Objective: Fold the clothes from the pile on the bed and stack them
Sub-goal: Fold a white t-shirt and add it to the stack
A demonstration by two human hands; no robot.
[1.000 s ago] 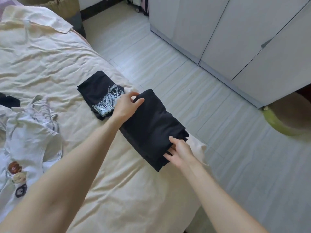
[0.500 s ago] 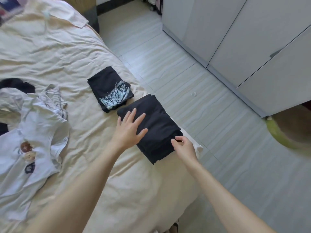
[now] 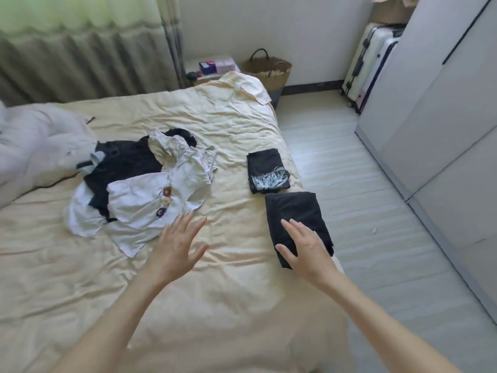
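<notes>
At the bed's right edge, the folded black garment (image 3: 295, 219) lies lengthwise.

2 folded black garments are seen on the cream-sheeted bed (image 3: 220, 305): 1 plain black folded garment (image 3: 294, 214) and 1 black folded garment with a pale printed pattern (image 3: 265, 164). 1 loose pile of unfolded white and dark clothes (image 3: 139, 184) is counted. 2 bare hands are shown, the left hand (image 3: 176, 244) and the right hand (image 3: 306, 247). 1 woven straw basket (image 3: 269, 68) and 2 upright suitcases (image 3: 369, 63) are counted by the wall.
</notes>
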